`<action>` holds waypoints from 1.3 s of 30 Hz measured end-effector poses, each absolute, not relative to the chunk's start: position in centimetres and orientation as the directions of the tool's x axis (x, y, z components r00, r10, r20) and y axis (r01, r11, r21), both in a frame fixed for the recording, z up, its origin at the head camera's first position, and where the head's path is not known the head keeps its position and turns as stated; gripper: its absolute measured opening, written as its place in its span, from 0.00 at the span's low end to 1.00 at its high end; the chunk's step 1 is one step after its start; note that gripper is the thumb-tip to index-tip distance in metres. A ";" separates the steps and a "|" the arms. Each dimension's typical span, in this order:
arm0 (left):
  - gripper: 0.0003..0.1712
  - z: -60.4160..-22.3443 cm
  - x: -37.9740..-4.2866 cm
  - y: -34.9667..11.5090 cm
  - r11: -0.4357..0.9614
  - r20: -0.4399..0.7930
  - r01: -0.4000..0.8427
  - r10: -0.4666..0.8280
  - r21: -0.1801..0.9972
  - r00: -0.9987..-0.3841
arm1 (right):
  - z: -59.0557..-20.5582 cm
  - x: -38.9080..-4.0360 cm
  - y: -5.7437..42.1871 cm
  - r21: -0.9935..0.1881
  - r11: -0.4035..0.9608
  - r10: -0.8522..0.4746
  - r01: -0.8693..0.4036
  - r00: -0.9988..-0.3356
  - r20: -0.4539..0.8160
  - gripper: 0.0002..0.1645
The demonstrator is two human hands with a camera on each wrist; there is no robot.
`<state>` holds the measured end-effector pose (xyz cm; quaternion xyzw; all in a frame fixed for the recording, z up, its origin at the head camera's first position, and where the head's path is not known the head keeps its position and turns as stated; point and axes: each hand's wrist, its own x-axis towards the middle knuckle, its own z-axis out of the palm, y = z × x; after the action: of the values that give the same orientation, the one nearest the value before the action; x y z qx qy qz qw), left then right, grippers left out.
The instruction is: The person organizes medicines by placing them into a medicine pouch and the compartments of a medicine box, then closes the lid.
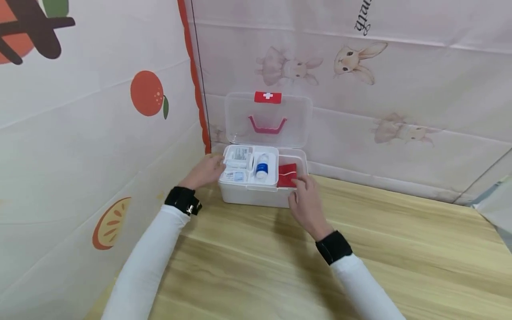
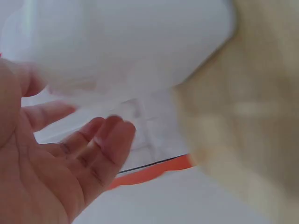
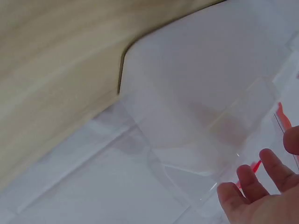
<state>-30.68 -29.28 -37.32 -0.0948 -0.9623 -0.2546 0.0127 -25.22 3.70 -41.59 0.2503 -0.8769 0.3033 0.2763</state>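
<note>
A white first-aid box [image 1: 256, 198] stands on the table with its clear lid [image 1: 269, 106] raised. A white tray [image 1: 251, 182] fills its left part, holding small packets [image 1: 241, 154] and a white bottle [image 1: 262, 166] with a blue label. A red pouch [image 1: 287, 175] lies in the right compartment. My left hand [image 1: 206, 172] is at the box's left side, fingers loosely bent by the rim; in the left wrist view the palm [image 2: 42, 172] faces the box wall. My right hand [image 1: 308, 206] hovers at the front right corner, fingertips near the pouch; whether they touch is unclear.
Wood-grain tabletop [image 1: 240, 253] spreads in front of the box and to its right. A fruit-print cloth wall [image 1: 120, 146] rises on the left, and a rabbit-print one [image 1: 360, 142] stands close behind the lid. White fabric [image 1: 496, 204] hangs at the far right edge.
</note>
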 end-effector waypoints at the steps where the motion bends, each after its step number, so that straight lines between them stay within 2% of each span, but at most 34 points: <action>1: 0.28 -36.3 -31.1 -29.5 0.868 0.077 0.188 0.172 0.460 -0.982 | -41.7 -24.7 3.9 -0.415 0.674 -0.263 -0.611 -0.724 0.638 0.17; 6: 0.24 -30.5 -33.1 -28.9 0.893 0.105 0.160 0.127 0.422 -0.986 | -42.2 -22.5 4.4 -0.574 0.572 -0.215 -0.586 -0.783 0.584 0.20; 11: 0.28 -27.9 -35.6 -28.8 0.853 0.072 0.026 -0.014 0.521 -0.997 | -42.6 -22.4 4.6 -0.737 0.455 -0.161 -0.499 -0.861 0.483 0.20; 15: 0.31 -27.8 -36.9 -30.3 0.765 0.053 -0.080 -0.148 0.639 -0.988 | -41.8 -24.5 4.4 -0.848 0.377 -0.113 -0.372 -0.927 0.356 0.21; 19: 0.32 -28.6 -37.4 -31.4 0.653 0.013 -0.129 -0.209 0.746 -0.978 | -39.3 -29.1 3.9 -0.918 0.330 -0.081 -0.218 -0.976 0.203 0.24; 22: 0.35 -29.7 -37.6 -31.5 0.597 -0.020 -0.119 -0.171 0.793 -0.985 | -37.2 -33.1 3.6 -0.934 0.320 -0.103 -0.157 -0.986 0.131 0.28; 28: 0.42 -31.3 -37.9 -29.1 0.576 -0.029 -0.019 0.010 0.817 -1.000 | -34.0 -38.8 4.6 -0.938 0.332 -0.152 -0.099 -0.987 0.050 0.44; 35: 0.45 -32.4 -37.7 -27.7 0.542 -0.022 0.028 0.085 0.840 -0.996 | -32.4 -40.9 6.1 -0.951 0.303 -0.236 -0.065 -0.972 -0.009 0.54; 39: 0.48 -32.4 -37.5 -28.5 0.539 0.052 0.102 0.108 0.836 -0.993 | -31.9 -41.1 5.7 -0.954 0.281 -0.261 -0.100 -0.965 0.024 0.51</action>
<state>-37.54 -28.53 -32.41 -0.0601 -0.8772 -0.4764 -0.0032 -41.14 5.73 -31.88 0.1132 -0.7975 0.5886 -0.0685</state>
